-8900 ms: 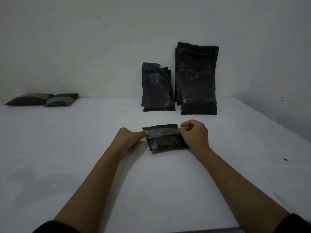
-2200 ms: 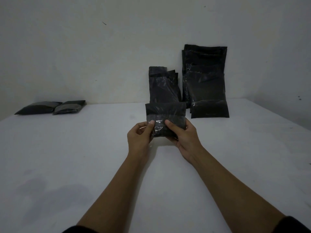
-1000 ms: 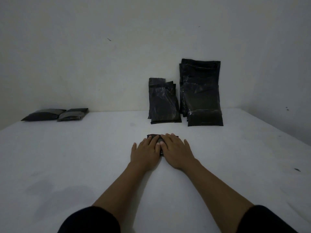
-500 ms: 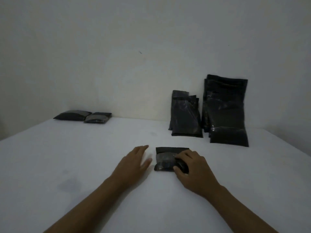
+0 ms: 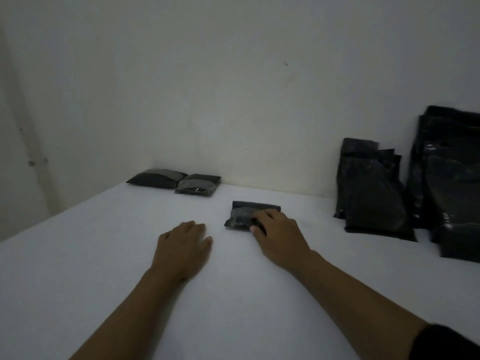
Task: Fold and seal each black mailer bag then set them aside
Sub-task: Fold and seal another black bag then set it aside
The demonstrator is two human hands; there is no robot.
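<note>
A small folded black mailer bag [image 5: 241, 214] lies flat on the white table [image 5: 104, 255]. My right hand [image 5: 279, 235] grips its right end, fingers curled over the top and thumb at the near edge. My left hand [image 5: 183, 245] rests flat on the table a little to the left of the bag, fingers relaxed, holding nothing. Two folded black bags [image 5: 155, 178] [image 5: 197, 187] lie side by side at the far left by the wall.
Two stacks of unfolded black mailer bags lean against the wall at the right: a smaller stack [image 5: 371, 188] and a larger stack [image 5: 454, 183]. The table's left edge runs diagonally toward the near left.
Both hands pressed the bag flat a second ago. The left hand has come off it and my right hand now grips its end. The camera has turned left.
</note>
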